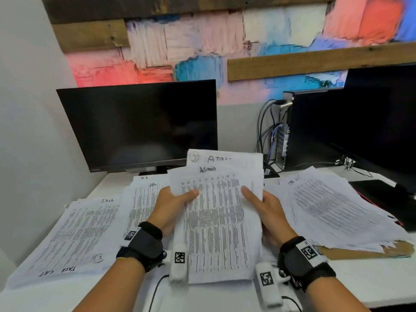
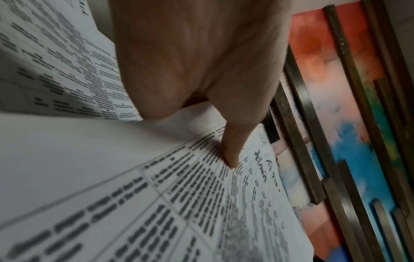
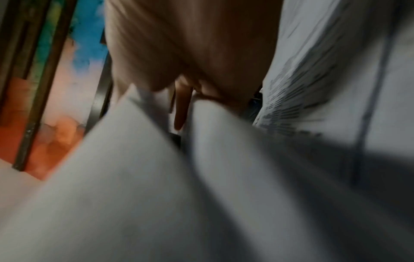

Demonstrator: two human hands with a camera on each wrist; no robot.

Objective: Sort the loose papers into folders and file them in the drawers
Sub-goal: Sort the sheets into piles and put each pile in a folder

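Papers [image 1: 216,221] headed "Admin" are held up between both hands, the left hand [image 1: 174,207] and right hand [image 1: 266,210] each pinching a side edge, thumbs on top; fingers beneath are hidden. Right wrist view is blurred. More stacks [image 1: 74,235] lie on the desk [image 1: 351,282] beside each hand, monitor [image 1: 139,124] beyond.

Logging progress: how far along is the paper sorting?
Done: papers lie in labelled piles on the desk: a Task pile, an HR pile, and a pile at right. In hand: left hand and right hand hold the Admin stack. Left: foldering and filing; a brown folder shows under the right pile, no drawers in view.
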